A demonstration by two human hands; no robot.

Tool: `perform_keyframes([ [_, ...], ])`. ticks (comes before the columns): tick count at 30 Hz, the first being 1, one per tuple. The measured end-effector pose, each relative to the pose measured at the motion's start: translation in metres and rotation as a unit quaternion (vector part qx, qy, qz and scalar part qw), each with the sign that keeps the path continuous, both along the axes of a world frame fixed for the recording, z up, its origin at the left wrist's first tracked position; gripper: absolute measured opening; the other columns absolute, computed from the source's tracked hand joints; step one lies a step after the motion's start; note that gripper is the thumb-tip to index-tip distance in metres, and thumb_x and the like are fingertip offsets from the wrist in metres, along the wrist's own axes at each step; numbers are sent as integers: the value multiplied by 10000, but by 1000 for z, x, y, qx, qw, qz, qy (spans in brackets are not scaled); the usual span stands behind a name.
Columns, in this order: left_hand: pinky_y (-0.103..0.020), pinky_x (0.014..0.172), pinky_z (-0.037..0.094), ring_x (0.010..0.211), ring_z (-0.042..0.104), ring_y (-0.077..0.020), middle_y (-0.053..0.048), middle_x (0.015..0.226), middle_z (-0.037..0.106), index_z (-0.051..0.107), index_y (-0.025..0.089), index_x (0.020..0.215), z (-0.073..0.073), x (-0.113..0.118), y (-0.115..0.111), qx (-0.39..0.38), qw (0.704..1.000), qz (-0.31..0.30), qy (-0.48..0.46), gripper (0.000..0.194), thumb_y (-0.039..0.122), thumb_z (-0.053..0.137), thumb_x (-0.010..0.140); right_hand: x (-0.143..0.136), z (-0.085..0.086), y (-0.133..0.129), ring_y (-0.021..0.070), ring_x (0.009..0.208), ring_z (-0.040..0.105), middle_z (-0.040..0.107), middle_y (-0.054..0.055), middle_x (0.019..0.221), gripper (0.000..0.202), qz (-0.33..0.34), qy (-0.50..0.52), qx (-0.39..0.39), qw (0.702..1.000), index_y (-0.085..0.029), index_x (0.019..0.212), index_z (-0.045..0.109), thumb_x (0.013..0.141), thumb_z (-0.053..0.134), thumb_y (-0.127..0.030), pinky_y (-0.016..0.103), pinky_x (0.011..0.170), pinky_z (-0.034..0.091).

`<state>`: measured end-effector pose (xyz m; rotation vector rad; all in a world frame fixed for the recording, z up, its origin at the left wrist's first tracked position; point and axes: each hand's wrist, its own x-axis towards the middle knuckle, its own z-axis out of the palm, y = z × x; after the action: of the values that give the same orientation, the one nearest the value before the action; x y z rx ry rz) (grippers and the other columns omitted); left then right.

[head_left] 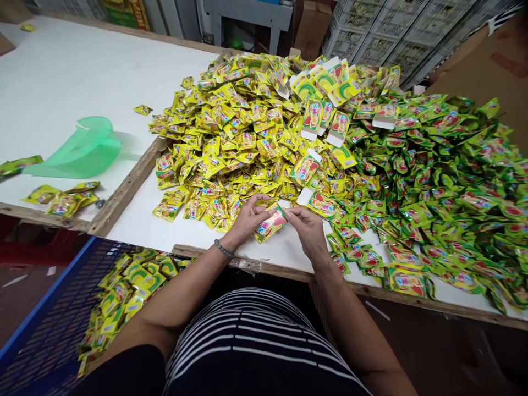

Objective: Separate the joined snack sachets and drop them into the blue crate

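Observation:
A small printed candy box (270, 224) in yellow, green and pink is held just above the near edge of the white table. My left hand (248, 219) grips it from the left, thumb on its face. At its upper right end the fingers of my right hand (304, 226) are pinched on the box's end; the flap itself is too small to make out. Beyond my hands lies a heap of yellow candy sachets (231, 148). Green sachets (429, 165) are piled to the right. Several flat boxes with white flaps, one of them a carton (322, 203), lie near my right hand.
A wooden strip (127, 187) divides the table (82, 66). On its left rest a green plastic scoop (78, 148) and several loose sachets (66, 201). Below the edge, a blue crate (49, 313) holds filled boxes. Grey crates (371, 33) and cardboard stand behind.

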<state>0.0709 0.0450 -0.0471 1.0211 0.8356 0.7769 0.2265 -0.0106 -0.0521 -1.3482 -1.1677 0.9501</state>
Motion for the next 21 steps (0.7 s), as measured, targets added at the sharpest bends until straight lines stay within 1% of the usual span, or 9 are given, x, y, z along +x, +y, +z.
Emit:
perform_keyframes([
  [3, -190, 469, 344, 446, 497, -81, 58, 568, 565, 522, 191, 1045, -2, -1, 0, 13, 1000, -4, 14, 522, 444, 777, 666, -1, -2, 2, 169, 697, 633, 706, 24, 776, 251, -20, -6, -24, 999, -213, 812, 709, 720, 739, -444, 331, 707, 527],
  [6, -198, 494, 367, 473, 515, -86, 50, 569, 577, 568, 173, 1062, -2, -1, 0, 20, 999, -5, 29, 521, 428, 787, 663, 3, -2, 5, 158, 663, 621, 709, 23, 749, 287, -27, 62, -65, 996, -203, 791, 709, 652, 777, -445, 315, 665, 514],
  [8, -199, 501, 367, 493, 520, -86, 40, 580, 591, 604, 159, 1062, -2, -1, -1, 26, 999, -11, 39, 516, 414, 796, 656, 8, -1, 6, 142, 604, 596, 705, 15, 704, 309, -43, 110, -96, 988, -197, 768, 716, 602, 800, -445, 301, 615, 496],
  [10, -198, 496, 355, 501, 509, -81, 32, 593, 602, 631, 151, 1069, -1, -1, -3, 36, 998, -17, 39, 505, 403, 794, 663, 12, -1, 6, 131, 568, 576, 694, 4, 659, 307, -47, 120, -115, 985, -197, 738, 723, 568, 816, -436, 298, 594, 482],
  [11, -198, 494, 348, 502, 499, -77, 30, 595, 604, 640, 148, 1078, -1, -1, -3, 42, 998, -18, 36, 499, 399, 788, 673, 14, 0, 5, 136, 576, 581, 696, 3, 657, 297, -38, 118, -118, 985, -201, 731, 728, 562, 820, -427, 305, 606, 485],
  [14, -202, 502, 337, 505, 469, -71, 30, 588, 593, 659, 140, 1097, 0, -2, -4, 59, 998, -18, 30, 468, 394, 752, 716, 17, 1, 4, 158, 649, 614, 723, 6, 711, 245, -5, 102, -109, 989, -219, 740, 749, 578, 817, -390, 335, 674, 500],
  [17, -213, 542, 360, 548, 484, -79, 15, 632, 606, 676, 135, 1083, 0, -3, -4, 70, 997, -20, 26, 431, 399, 718, 745, 19, 0, 1, 152, 665, 604, 735, 5, 760, 203, 9, 86, -92, 992, -236, 771, 768, 623, 793, -372, 325, 672, 494],
  [19, -219, 560, 368, 575, 496, -87, 4, 664, 612, 687, 132, 1056, 0, -4, -3, 79, 996, -20, 30, 406, 405, 705, 755, 20, -2, 0, 147, 646, 594, 733, 7, 763, 192, 14, 87, -84, 993, -240, 780, 772, 665, 761, -393, 316, 649, 494],
  [21, -219, 549, 350, 571, 481, -89, 5, 656, 590, 691, 130, 1026, -1, -3, -3, 88, 995, -21, 37, 392, 420, 698, 762, 18, -3, 0, 164, 682, 623, 743, 16, 800, 222, 16, 89, -72, 993, -241, 823, 776, 713, 721, -426, 329, 671, 516],
])
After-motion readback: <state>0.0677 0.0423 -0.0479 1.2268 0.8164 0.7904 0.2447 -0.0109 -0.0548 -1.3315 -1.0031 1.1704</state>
